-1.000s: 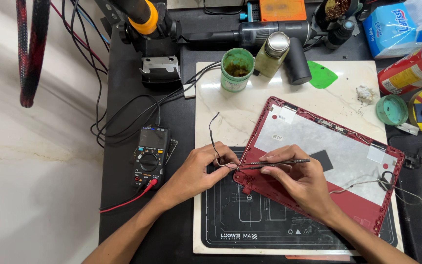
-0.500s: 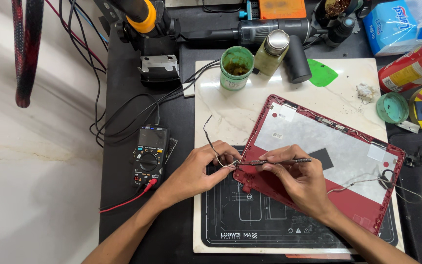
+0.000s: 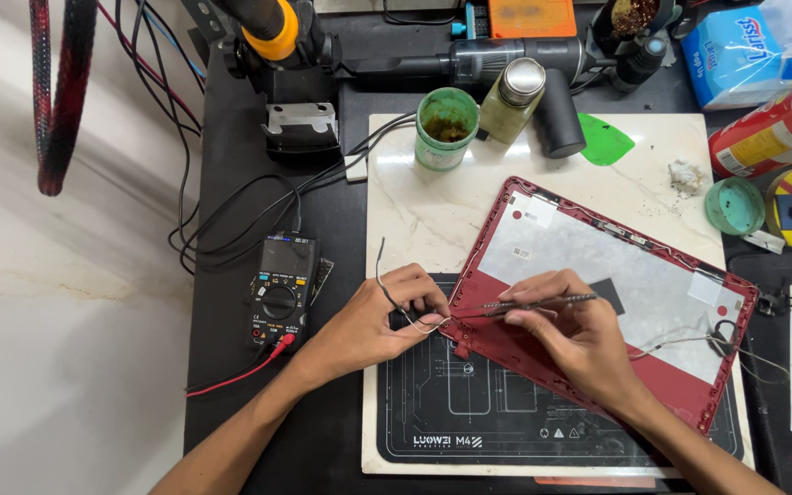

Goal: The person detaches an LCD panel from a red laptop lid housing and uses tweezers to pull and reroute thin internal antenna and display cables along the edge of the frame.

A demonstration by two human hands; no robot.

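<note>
A red laptop lid shell [image 3: 680, 376] with a grey inner panel lies tilted on a black work mat [image 3: 469, 422]. My left hand [image 3: 373, 325] pinches a thin dark wire [image 3: 381, 275] at the shell's lower left corner; the wire curls up over the white marble slab [image 3: 433, 215]. My right hand [image 3: 579, 335] rests on the shell and holds metal tweezers [image 3: 529, 305], their tips pointing left to the same corner, close to my left fingertips.
A black multimeter [image 3: 279, 295] with a red lead lies left of the mat. At the back stand a green jar [image 3: 446, 128], a small bottle [image 3: 515, 99], a black cylinder and tangled cables. A red can [image 3: 763, 137] and a green lid [image 3: 733, 205] sit at the right.
Both hands stay at the shell's corner. The wire's free end has shifted slightly. The view has moved a little.
</note>
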